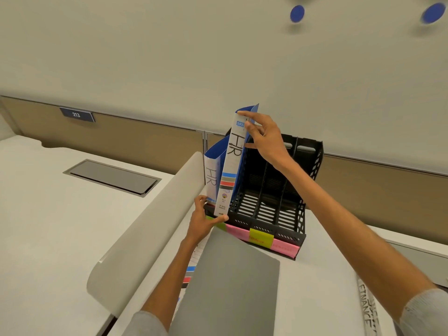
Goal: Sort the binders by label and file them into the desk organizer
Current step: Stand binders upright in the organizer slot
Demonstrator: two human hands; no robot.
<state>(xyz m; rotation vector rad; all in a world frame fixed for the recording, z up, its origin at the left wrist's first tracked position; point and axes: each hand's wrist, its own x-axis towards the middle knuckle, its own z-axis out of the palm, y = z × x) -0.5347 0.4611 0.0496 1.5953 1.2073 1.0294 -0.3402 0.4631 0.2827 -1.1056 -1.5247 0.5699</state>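
HR binder (231, 163), blue, spine out, long axis near upright with top tipped toward 1 o'clock, standing at leftmost slot of black desk organizer (286, 229): right hand (263, 139) pinches its top, left hand (206, 219) grips its foot at 7 o'clock.

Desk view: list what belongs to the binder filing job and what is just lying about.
Job:
- HR binder in both hands
- second HR binder, filed
- black desk organizer
- grey binder
- FINANCE binder

Lying about:
- cable hatch
- 213 plate
- blue wall dots
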